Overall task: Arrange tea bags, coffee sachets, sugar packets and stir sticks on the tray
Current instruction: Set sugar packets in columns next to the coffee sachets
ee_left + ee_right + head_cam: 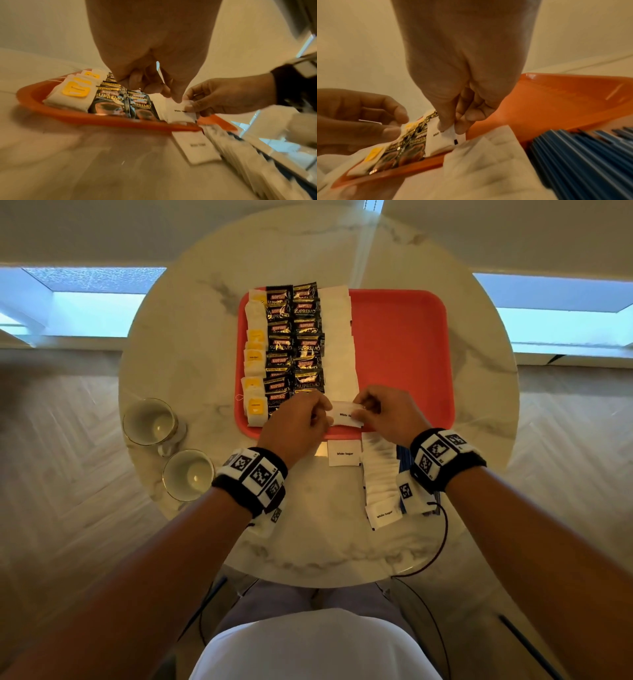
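Note:
A red tray (404, 344) holds a column of tea bags (255, 354), two columns of black coffee sachets (294, 344) and a column of white sugar packets (340, 344). At the tray's near edge my right hand (363, 409) pinches the right end of a white sugar packet (344, 414) between thumb and forefinger (441, 125). My left hand (320, 414) hovers just left of that packet over the coffee sachets, thumb and fingers loosely apart and holding nothing. Blue stir sticks (582, 155) lie on the table under my right wrist.
On the round marble table (191, 344), one loose sugar packet (344, 453) lies just below the tray, with a row of several more (380, 481) to its right. Two white cups (150, 422) (187, 474) stand at the left. The tray's right half is bare.

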`<state>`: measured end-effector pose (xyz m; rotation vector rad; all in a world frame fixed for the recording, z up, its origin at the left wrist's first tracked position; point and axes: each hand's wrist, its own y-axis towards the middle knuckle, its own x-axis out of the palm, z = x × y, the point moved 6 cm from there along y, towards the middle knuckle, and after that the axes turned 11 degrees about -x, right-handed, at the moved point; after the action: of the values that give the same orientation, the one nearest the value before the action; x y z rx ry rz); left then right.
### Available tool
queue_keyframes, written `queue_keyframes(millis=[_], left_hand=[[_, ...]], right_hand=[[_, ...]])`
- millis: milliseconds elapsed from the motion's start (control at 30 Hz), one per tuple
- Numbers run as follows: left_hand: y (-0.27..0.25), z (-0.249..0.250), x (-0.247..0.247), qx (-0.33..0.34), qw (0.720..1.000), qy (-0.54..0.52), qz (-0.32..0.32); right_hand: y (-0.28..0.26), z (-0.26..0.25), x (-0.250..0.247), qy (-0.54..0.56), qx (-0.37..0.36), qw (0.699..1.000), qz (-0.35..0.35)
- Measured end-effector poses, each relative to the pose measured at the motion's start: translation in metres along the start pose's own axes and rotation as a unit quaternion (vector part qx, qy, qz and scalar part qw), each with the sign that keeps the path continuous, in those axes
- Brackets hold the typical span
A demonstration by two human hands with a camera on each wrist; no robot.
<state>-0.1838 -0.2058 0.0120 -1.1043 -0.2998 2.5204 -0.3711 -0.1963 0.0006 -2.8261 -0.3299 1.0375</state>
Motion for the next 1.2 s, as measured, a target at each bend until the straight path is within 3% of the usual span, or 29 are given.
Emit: queue_keyframes(millis=[233,533,800,967,1067,1200], left_hand=[[-0.037,-0.019,0.045,0.035,0.988,0.142,-0.046],[-0.055,-0.027,0.057,0.055,0.977,0.208,-0.005],[-0.056,-0.019,0.066,0.000,0.987,0.154,-0.032],[-0.055,-0.025,0.067,-0.073,0.990,0.094,-0.072],[-0.058,-0.025,0.058,-0.055,0.992,0.079,-0.082],[-0.061,-0.015,0.037,-0.010,0.999,0.020,-0.044]], right_hand=[[0.009,0.008,0.012,0.010,0.041,0.999,0.001],[-0.004,0.002,-0.003,0.016,0.005,0.999,0.047],[-0.037,-0.006,-0.008,0.016,0.003,0.999,0.048],[-0.052,-0.011,-0.002,0.051,-0.019,0.998,0.020],[-0.056,-0.013,0.011,0.050,-0.029,0.997,-0.048],[-0.060,-0.021,0.026,0.024,-0.068,0.990,-0.119]])
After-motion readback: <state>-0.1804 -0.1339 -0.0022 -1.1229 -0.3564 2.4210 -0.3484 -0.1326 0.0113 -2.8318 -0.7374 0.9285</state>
